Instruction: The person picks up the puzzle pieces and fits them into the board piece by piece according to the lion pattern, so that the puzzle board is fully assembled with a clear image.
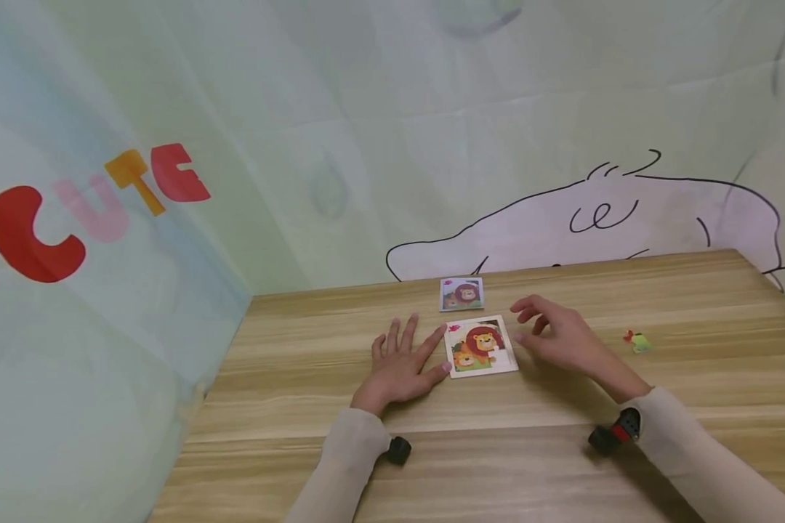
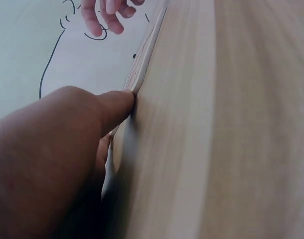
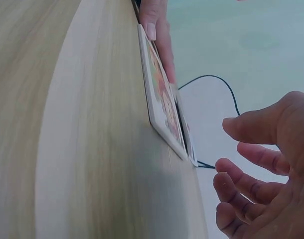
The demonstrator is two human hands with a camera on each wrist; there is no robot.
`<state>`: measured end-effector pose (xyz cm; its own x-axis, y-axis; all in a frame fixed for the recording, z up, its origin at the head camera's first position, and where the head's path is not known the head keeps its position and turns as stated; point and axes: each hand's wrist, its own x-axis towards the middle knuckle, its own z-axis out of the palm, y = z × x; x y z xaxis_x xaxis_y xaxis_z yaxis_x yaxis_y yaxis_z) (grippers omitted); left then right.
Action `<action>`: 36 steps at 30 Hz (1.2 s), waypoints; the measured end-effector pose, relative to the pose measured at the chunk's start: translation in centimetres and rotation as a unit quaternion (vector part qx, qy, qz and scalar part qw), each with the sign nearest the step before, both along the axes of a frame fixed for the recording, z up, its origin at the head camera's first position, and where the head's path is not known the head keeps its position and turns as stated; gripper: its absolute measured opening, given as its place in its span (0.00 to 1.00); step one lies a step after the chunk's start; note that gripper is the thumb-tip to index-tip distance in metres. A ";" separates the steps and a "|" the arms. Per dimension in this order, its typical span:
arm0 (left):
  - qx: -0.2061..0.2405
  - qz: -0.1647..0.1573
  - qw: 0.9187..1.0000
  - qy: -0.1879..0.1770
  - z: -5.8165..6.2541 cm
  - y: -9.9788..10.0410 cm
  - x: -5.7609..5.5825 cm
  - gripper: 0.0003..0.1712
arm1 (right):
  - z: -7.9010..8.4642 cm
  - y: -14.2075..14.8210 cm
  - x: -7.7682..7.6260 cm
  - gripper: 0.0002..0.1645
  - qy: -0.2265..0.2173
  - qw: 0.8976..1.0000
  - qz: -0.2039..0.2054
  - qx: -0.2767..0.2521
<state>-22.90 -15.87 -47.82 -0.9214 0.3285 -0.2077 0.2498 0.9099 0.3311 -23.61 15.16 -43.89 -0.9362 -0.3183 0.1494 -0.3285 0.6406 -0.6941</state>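
Observation:
A lion jigsaw puzzle [image 1: 472, 341] in a pale square tray lies on the table, with a bare white gap at its lower right. My left hand [image 1: 402, 367] lies spread at the tray's left side, thumb and index fingertip touching its edge. In the left wrist view the thumb [image 2: 114, 109] meets the tray's edge. To the right of the tray, my right hand [image 1: 556, 338] hovers with fingers loosely bent and nothing between them. The right wrist view shows that hand [image 3: 271, 184] apart from the puzzle tray [image 3: 162, 94].
A smaller picture card [image 1: 461, 294] with the same lion lies behind the tray. Loose puzzle pieces [image 1: 639, 342], green and red, lie on the table [image 1: 288, 407] to the right of my right hand. A printed cloth [image 1: 340, 145] hangs behind the table's far edge.

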 end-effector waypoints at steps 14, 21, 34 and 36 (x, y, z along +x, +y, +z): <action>0.002 0.005 1.000 -0.005 0.1 0.0 0.1 0.44 | 0.2 4.0 0.3 0.23 0.004 1.000 -0.020 -0.011; 0.001 0.004 1.000 -0.004 0.2 0.1 0.2 0.44 | 0.4 6.2 0.5 0.22 0.014 0.999 -0.034 -0.008; 0.001 0.006 1.000 -0.003 0.2 0.0 0.2 0.44 | -0.4 10.1 1.0 0.21 0.066 0.996 -0.052 -0.002; -0.001 0.005 1.000 -0.004 0.2 0.1 0.1 0.44 | -0.5 10.7 1.1 0.21 0.068 0.996 -0.058 0.004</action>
